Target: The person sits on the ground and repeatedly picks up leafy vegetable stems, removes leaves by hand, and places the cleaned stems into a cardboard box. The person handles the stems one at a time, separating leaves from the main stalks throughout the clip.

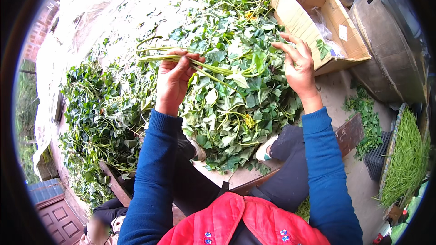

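My left hand (177, 71) pinches a small bundle of long green leaf stems (218, 69) between thumb and fingers. The stems lie roughly crosswise, and a few leaves hang near their right ends. To the right, my right hand (299, 64) is raised with its fingers apart and slightly bent, holding nothing. Below both hands spreads a large heap of leafy green vines (228, 109), reaching down between my feet and far up the view. A few yellow-orange blossoms (249, 120) show among the leaves.
An open cardboard box (303, 17) with plastic bags stands at the upper right, beside a large covered container (388, 47). A tray of thin green stems (403, 156), a black plastic crate (376, 160) and loose leaves (366, 119) lie at right. Another person (105, 224) sits at lower left.
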Tool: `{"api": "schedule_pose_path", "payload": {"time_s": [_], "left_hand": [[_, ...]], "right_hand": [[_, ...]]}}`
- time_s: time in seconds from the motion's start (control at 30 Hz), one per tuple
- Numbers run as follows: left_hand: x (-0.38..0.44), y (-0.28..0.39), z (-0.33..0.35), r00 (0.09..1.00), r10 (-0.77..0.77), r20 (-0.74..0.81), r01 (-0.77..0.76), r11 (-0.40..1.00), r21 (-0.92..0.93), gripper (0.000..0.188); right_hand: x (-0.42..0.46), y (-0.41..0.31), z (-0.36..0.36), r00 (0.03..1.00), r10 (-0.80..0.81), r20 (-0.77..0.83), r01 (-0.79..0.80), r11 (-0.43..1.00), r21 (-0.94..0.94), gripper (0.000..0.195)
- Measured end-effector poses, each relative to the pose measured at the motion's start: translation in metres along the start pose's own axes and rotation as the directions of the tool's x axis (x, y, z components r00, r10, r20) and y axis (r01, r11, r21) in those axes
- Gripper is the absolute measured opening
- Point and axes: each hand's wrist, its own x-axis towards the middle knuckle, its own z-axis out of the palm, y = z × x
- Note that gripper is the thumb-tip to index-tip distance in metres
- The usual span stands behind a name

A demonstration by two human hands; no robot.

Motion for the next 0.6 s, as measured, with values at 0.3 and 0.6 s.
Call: {"api": "schedule_pose_path", "payload": {"time_s": [0.3,0.6], "left_hand": [[-0.026,-0.059,0.024,0.854,-0.355,0.38,-0.305,0.25,0.919,0.011],[-0.014,-0.047,0.018,0.949,-0.272,0.158,-0.163,0.002,0.987,0.034]], "right_hand": [[-0.007,-0.045,0.014,0.679,0.271,0.682,-0.731,0.334,0.595,0.044],[-0.023,-0.055,0.026,0.714,0.376,0.59,-0.655,0.655,0.376,0.017]]}}
